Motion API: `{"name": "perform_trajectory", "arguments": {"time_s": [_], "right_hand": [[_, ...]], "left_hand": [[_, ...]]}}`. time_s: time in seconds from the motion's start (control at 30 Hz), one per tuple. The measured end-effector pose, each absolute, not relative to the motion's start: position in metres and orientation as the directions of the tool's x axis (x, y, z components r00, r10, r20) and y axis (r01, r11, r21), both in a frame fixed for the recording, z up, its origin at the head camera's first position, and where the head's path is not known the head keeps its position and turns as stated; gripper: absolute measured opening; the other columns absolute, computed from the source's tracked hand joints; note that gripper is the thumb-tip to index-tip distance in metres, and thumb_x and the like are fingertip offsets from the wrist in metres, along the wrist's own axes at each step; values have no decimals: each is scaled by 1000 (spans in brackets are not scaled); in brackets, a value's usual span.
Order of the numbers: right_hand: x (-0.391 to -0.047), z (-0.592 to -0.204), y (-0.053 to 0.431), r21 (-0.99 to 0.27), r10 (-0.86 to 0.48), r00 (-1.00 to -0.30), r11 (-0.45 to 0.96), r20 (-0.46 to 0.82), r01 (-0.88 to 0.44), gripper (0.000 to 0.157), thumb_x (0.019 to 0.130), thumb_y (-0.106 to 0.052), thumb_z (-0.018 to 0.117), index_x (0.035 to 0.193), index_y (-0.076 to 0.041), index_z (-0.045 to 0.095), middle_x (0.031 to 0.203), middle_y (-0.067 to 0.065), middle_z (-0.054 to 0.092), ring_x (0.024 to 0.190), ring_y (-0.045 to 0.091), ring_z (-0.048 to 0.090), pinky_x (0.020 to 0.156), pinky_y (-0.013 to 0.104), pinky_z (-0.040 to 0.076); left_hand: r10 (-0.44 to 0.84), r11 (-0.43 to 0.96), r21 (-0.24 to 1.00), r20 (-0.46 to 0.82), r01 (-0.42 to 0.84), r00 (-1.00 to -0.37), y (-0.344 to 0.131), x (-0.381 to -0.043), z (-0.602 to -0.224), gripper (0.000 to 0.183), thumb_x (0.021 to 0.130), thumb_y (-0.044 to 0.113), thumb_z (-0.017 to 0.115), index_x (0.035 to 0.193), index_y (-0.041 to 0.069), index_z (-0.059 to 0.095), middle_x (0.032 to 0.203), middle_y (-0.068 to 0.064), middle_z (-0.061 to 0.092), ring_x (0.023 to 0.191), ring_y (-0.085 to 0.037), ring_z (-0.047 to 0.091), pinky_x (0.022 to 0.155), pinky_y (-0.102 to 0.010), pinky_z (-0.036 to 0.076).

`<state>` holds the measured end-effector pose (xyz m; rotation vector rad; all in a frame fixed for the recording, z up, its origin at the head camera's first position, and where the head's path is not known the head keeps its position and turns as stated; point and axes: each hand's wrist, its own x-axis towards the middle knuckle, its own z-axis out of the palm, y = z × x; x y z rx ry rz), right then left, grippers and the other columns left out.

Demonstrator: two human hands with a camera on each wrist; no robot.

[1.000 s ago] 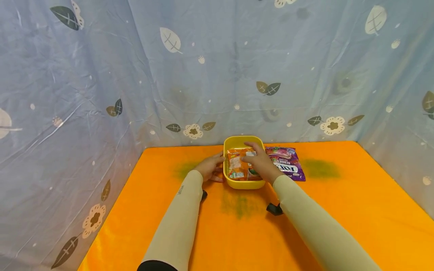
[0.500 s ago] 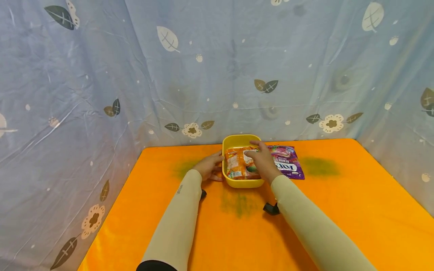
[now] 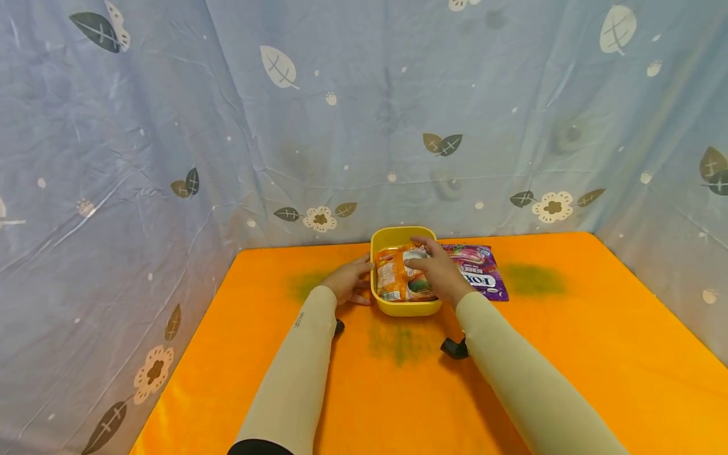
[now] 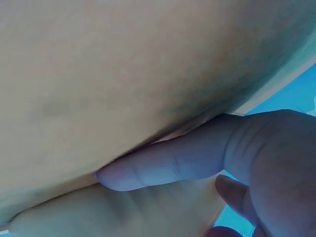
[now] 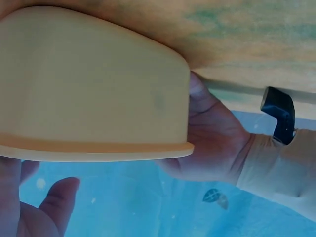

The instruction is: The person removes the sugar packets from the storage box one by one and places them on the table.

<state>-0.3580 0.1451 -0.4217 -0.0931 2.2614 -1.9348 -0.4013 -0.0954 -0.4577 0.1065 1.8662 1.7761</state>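
One yellow tub is being touched by left hand, fingers extended, orange packet inside being overhung by right hand, fingers loose.

The table has a bright orange top marked with blurred green patches. On its right half lies a flat purple packet, its white lettering upside down to the head view, including "BERRIES". Pale blue curtains, creased at left, hang behind and on both sides, printed with leaves and brown-centred flowers.
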Motion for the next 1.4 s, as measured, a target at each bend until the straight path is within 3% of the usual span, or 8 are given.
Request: {"name": "perform_trajectory", "arguments": {"time_s": [0.23, 0.37, 0.73, 1.27, 1.4], "right_hand": [[-361, -421, 141, -972, -210, -970, 224, -125, 77, 68, 87, -20, 71, 144, -37, 38, 150, 7, 26, 113, 32, 53, 95, 48, 44], [-364, -423, 140, -960, -200, -968, 263, -152, 97, 70, 84, -17, 74, 142, -39, 41, 142, 7, 37, 99, 30, 60, 90, 45, 49], [-363, -424, 136, -952, -190, -971, 294, -145, 84, 59, 88, -12, 68, 138, -35, 48, 139, 4, 42, 98, 25, 62, 86, 43, 51], [-361, -425, 137, -962, -175, -980, 267, -99, 49, 55, 89, -12, 68, 134, -38, 51, 149, -3, 29, 101, 25, 60, 83, 40, 52], [-361, -425, 137, -971, -178, -980, 235, -89, 46, 56, 88, -12, 69, 134, -39, 51, 147, -2, 32, 97, 27, 62, 78, 39, 54]], "left_hand": [[418, 119, 937, -349, -330, -839, -96, -403, -459, 55, 100, 39, 47, 151, 39, 26, 141, -2, 44, 111, -29, 55, 73, -53, 54], [415, 123, 935, -353, -333, -838, -96, -403, -459, 56, 99, 39, 48, 151, 39, 26, 141, 0, 44, 111, -28, 56, 73, -53, 54], [413, 114, 935, -352, -336, -840, -96, -403, -459, 54, 100, 38, 48, 150, 41, 27, 136, -4, 47, 110, -30, 56, 74, -52, 54], [420, 116, 937, -348, -330, -838, -96, -401, -456, 54, 99, 39, 48, 149, 42, 29, 134, -4, 48, 110, -30, 56, 74, -52, 54], [415, 114, 934, -354, -338, -838, -96, -402, -456, 53, 99, 39, 49, 148, 43, 30, 135, -3, 48, 109, -30, 56, 73, -53, 54]]}}
